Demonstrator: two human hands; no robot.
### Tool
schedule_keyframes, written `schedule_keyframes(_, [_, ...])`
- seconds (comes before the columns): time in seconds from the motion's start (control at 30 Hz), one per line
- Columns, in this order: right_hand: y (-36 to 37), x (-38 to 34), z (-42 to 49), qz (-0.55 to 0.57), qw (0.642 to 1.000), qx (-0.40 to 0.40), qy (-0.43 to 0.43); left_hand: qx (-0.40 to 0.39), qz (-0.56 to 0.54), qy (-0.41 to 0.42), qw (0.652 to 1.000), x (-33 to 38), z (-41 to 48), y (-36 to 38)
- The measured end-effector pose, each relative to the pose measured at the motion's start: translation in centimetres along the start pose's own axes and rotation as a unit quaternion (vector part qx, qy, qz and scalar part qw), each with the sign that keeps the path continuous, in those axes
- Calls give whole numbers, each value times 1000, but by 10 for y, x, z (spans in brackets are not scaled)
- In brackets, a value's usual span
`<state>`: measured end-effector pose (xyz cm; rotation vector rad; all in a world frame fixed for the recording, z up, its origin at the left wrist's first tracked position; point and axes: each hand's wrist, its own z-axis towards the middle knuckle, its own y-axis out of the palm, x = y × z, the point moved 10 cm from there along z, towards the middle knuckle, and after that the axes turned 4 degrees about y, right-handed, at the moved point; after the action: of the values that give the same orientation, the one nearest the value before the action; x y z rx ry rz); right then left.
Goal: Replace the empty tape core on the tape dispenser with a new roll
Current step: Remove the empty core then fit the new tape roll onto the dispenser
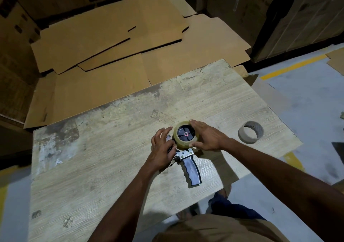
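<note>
**Inspector A:** Position of the dispenser [183,160]?

**Inspector B:** Lying on its side on the table [111,148], near the front right part of the top. Grey handle [191,172] points toward the person. The new roll [184,135] sits on the black hub [186,134], flat face up, at the far end of the tool.

**Inspector A:** Right hand [208,138]?

**Inspector B:** Arm comes in from the lower right, wrist nearly straight. Palm faces down and left against the roll's right side. Fingers lie together along the far edge of the roll; the thumb presses its near edge. The roll is pinched between them.

**Inspector A:** Left hand [162,148]?

**Inspector B:** Forearm rises from the bottom centre, wrist bent slightly back. The hand rests on the dispenser's metal frame [183,153] just left of the roll. Fingers are spread and partly curled, tips raised beside the roll's left edge. Whether the lower fingers grip the frame, I cannot tell; the hand hides that contact.

**Inspector A:** The empty core [250,132]?

**Inspector B:** Off the tool. It stands on the table to the right, well apart from both hands, near the right edge.

**Inspector A:** Surroundings?

**Inspector B:** Flattened cardboard [115,42] lies stacked beyond the table.
</note>
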<state>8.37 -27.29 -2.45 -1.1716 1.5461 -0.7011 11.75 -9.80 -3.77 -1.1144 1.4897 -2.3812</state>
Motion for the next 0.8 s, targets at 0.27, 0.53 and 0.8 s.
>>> schedule_keyframes(0.27, [-13, -5, 26, -17, 999, -41, -20, 7, 6, 15, 1000, 2, -9, -3])
schedule_keyframes(0.53, [-13, -15, 24, 1, 999, -46, -11, 32, -6, -23, 999, 2, -17, -6])
schedule_keyframes(0.8, [-12, -9, -23, 90, 986, 141, 29, 44, -12, -84, 995, 0, -20, -7])
